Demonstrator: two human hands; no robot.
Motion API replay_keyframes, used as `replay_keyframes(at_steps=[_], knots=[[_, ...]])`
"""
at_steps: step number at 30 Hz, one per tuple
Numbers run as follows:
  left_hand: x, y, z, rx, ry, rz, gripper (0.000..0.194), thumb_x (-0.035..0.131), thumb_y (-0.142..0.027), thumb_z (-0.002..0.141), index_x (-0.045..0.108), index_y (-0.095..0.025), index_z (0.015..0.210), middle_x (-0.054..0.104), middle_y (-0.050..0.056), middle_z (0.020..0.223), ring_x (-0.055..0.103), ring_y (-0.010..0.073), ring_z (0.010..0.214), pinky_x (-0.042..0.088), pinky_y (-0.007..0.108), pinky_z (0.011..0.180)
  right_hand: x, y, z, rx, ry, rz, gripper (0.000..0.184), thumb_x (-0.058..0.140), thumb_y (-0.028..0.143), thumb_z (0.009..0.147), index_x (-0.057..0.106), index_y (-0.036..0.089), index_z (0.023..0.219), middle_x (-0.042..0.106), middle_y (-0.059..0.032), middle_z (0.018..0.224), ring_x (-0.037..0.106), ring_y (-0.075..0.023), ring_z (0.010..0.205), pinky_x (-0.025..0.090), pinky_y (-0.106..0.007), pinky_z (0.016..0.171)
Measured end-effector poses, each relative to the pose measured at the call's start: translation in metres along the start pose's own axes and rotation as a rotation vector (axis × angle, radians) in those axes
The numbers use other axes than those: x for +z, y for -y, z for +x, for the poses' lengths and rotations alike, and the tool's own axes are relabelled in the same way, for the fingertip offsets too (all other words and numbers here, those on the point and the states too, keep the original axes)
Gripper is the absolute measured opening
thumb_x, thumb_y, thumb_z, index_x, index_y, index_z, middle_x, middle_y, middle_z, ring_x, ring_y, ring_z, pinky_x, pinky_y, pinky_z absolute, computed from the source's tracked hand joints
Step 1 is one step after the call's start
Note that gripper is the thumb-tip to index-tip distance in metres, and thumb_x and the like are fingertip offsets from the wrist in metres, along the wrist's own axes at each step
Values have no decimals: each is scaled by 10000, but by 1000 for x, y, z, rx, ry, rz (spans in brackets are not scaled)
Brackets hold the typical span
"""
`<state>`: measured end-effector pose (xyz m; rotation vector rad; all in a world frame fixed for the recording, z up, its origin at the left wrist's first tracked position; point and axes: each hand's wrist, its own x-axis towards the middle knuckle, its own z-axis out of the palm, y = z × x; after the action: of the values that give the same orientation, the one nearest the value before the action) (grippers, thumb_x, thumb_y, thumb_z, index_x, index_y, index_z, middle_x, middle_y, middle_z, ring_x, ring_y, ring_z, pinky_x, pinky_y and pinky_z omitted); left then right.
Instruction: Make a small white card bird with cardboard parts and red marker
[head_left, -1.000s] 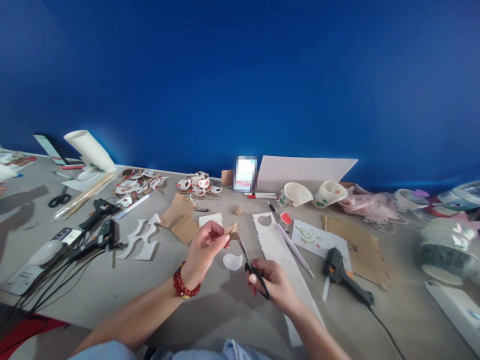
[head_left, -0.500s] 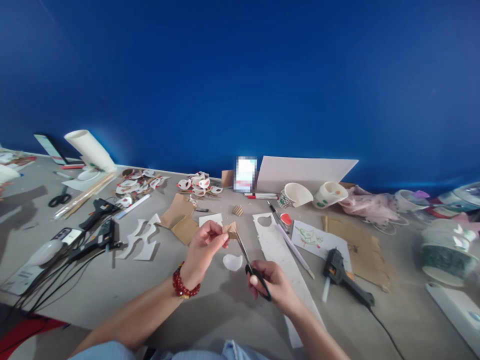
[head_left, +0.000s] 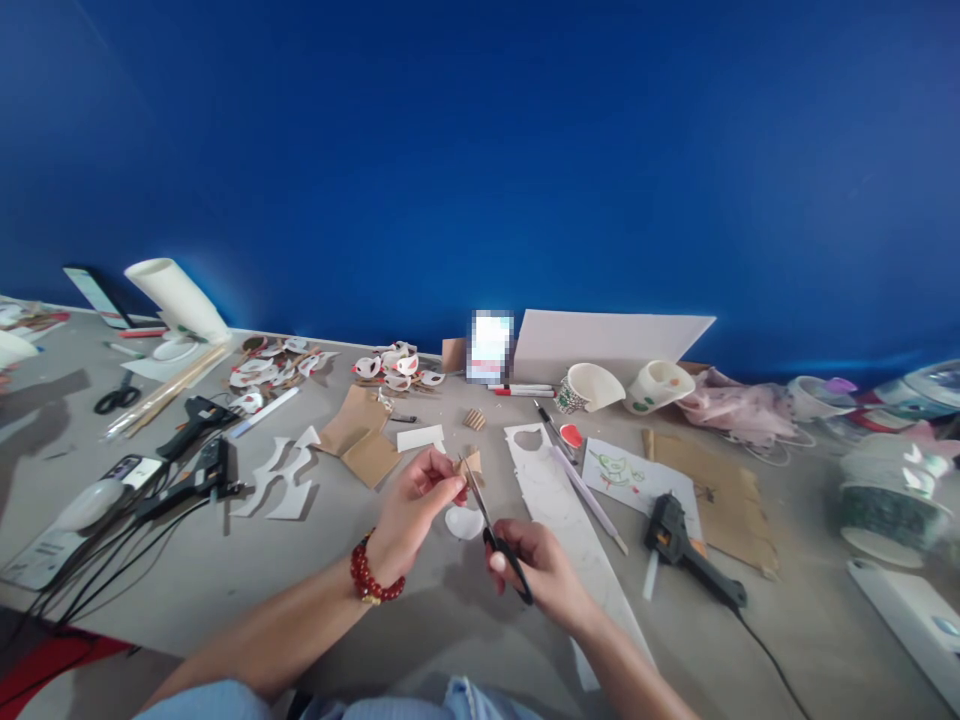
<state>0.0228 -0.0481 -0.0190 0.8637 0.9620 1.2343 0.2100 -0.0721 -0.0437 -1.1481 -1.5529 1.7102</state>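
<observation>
Between the thumb and fingers of my left hand [head_left: 421, 492] is pinched a small piece of brown cardboard [head_left: 474, 464], mostly hidden by the fingertips and blades. My right hand [head_left: 536, 562] grips black-handled scissors [head_left: 510, 568], whose blades point up and left across the cardboard piece. How far the blades are apart is hard to tell. Just below the fingertips lies a rounded white paper cutout [head_left: 464, 522]. Beyond my left hand are folded brown cardboard [head_left: 367, 450] and a white paper rectangle [head_left: 421, 438]. A small corrugated scrap [head_left: 474, 419] lies farther back.
A long white strip [head_left: 562, 530] with a cut-out hole runs along my right side, near a glue gun [head_left: 686, 550]. To the left are more glue guns [head_left: 199, 475] with cables. Paper bird shapes [head_left: 397, 366] and a lit phone [head_left: 490, 348] stand near the blue wall.
The scissors and right hand have shifted slightly left, so the blades now cross the cardboard closer to my left fingertips. My left hand has turned a little, hiding more of the piece.
</observation>
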Motion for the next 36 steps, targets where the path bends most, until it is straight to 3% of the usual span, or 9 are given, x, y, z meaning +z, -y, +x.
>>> replay_keyframes(at_steps=[36], knots=[[1, -7, -1, -4, 39, 50, 163, 674, -221, 798, 523, -174, 760, 586, -27, 702, 559, 99, 653, 453, 214, 656, 1, -5, 2, -39, -27, -29, 565, 620, 715, 724, 516, 175, 594, 562, 4, 499, 447, -103, 462, 294, -221, 471]])
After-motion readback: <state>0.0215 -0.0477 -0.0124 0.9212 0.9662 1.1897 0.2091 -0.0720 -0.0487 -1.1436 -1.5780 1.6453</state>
